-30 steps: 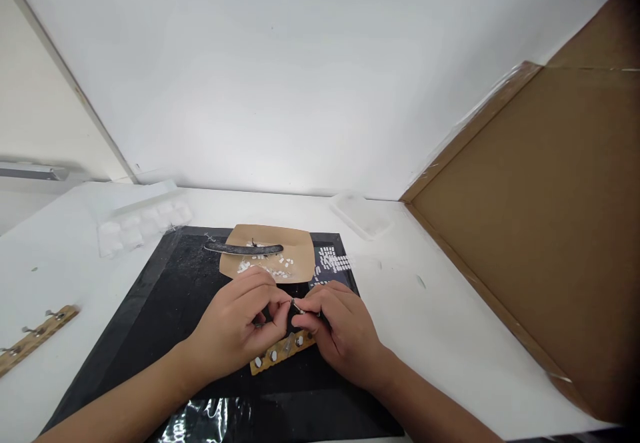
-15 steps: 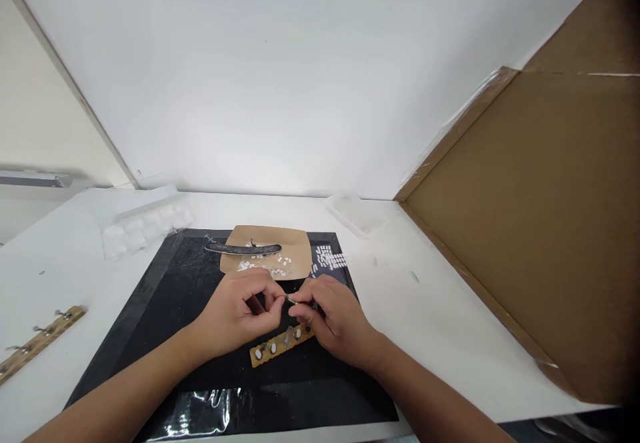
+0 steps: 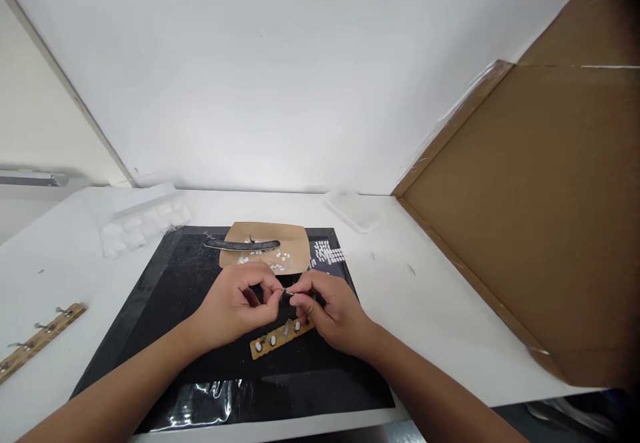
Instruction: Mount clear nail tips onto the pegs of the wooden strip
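Wall [image 3: 260, 83]: white, rising behind the far edge of the bench [image 3: 440, 336]; a brown cardboard panel [image 3: 525, 230] closing off the right side.
Black mat [image 3: 150, 310]: flat at the middle of the bench, reaching nearly to the near edge; glossy along its near strip.
Slender piece [image 3: 284, 292]: above the mat, between both sets of fingertips; small, partly covered, exact shape impossible to tell. Long axis roughly side to side, near parallel to the far edge of the bench, with a slight dip toward the right.
Left hand [image 3: 235, 300]: grip pinched thumb to forefinger at one end of the slender piece.
Right hand [image 3: 340, 310]: grip closed on the other end, remaining fingers curled in.
Work in hand: apparently fine two-handed handling at the fingertips; by judgement, calling for steady wrists and light pressure.
Wooden strip [image 3: 265, 348]: on the mat just below the hands, slanting away from the near edge toward the right; white ovals set along it, right end partly hidden.
Tan tray [image 3: 300, 256]: at the mat's far edge, bearing a dark curved file [image 3: 243, 246] and scattered white pieces [image 3: 285, 255].
White tabs [image 3: 327, 252]: in rows near the mat's far-right corner.
Second strip [image 3: 50, 331]: off the mat, toward the bench's left edge.
Clear containers: near the far edge, one [image 3: 135, 230] left, one [image 3: 355, 211] right.
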A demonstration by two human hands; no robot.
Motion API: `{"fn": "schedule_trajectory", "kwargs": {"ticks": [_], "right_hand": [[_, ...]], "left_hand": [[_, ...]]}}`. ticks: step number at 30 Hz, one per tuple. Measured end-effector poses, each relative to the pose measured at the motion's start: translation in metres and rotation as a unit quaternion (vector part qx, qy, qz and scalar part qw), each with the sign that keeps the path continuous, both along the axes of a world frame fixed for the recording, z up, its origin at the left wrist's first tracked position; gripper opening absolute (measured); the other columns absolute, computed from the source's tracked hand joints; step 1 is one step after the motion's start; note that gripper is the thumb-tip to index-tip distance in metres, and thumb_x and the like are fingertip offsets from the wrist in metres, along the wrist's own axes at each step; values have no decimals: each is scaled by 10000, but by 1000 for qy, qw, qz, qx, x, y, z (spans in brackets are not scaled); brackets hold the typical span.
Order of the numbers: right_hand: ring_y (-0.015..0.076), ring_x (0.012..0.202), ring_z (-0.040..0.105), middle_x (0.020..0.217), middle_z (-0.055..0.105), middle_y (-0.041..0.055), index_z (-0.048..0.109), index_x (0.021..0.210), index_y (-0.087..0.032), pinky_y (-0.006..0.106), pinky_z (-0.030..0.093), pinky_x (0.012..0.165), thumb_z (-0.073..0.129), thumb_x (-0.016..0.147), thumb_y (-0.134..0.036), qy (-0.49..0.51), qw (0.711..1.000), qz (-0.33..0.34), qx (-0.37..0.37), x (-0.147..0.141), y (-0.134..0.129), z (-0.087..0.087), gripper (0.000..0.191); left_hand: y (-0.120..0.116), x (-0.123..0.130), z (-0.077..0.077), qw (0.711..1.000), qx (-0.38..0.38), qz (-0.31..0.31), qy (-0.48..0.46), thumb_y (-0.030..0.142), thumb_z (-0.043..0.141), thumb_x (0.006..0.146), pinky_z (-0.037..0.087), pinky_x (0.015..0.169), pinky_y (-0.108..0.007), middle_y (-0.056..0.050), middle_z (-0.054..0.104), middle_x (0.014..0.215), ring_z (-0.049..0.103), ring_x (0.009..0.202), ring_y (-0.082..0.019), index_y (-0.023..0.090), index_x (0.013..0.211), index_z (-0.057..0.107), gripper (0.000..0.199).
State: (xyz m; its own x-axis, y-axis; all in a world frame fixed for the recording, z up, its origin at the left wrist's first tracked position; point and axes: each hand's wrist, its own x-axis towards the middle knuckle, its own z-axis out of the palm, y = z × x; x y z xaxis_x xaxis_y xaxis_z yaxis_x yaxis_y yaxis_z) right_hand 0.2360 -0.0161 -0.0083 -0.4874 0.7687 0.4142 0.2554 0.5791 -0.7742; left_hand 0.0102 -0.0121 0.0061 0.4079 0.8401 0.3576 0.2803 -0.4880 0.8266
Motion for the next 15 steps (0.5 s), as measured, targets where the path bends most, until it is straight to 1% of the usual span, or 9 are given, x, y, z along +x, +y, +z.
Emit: {"fn": "schedule_trajectory", "kwargs": {"ticks": [4, 6, 11, 13, 15], "right_hand": [[108, 570, 646, 709, 668, -42, 674, 1016, -215, 240, 513, 627, 590, 1084, -362, 33, 997, 12, -67, 0, -1, 1, 183], [106, 568, 647, 695, 660, -48, 673, 1020, -218, 233, 519, 624, 595, 1079, -359, 47, 995, 15, -89, 1, -1, 1, 172], [106, 561, 653, 675, 646, -58, 660, 1035, -224, 231, 523, 617, 590, 1082, -386, 84, 987, 21, -136, 1, -1, 0, 183], [104, 559, 654, 683, 643, -58, 655, 1038, -224, 226, 518, 601, 591, 1082, -405, 100, 982, 24, -158, 1, -1, -1, 197], [104, 565, 655, 689, 642, -56, 655, 1047, -224, 226, 518, 599, 595, 1081, -412, 112, 979, 26, -169, 1, -1, -2, 200]], "left_hand": [[0, -1, 1, 999, -48, 0, 3, 141, 694, 873, 423, 479, -120, -24, 667, 756, 586, 639, -90, 150, 753, 710, 122], [-1, -1, 2, 997, -79, -1, -7, 164, 700, 890, 453, 476, -125, -28, 674, 777, 598, 626, -87, 143, 758, 708, 134], [-4, -1, 2, 981, -170, -28, -87, 278, 716, 936, 605, 454, -197, -45, 669, 849, 631, 572, -96, 126, 846, 760, 182], [-4, 0, 2, 977, -183, -32, -108, 292, 726, 940, 630, 453, -207, -46, 664, 858, 634, 577, -95, 123, 868, 774, 190], [-4, 1, 2, 974, -187, -36, -122, 296, 729, 949, 629, 444, -192, -48, 668, 877, 633, 565, -82, 119, 887, 780, 194]]}}
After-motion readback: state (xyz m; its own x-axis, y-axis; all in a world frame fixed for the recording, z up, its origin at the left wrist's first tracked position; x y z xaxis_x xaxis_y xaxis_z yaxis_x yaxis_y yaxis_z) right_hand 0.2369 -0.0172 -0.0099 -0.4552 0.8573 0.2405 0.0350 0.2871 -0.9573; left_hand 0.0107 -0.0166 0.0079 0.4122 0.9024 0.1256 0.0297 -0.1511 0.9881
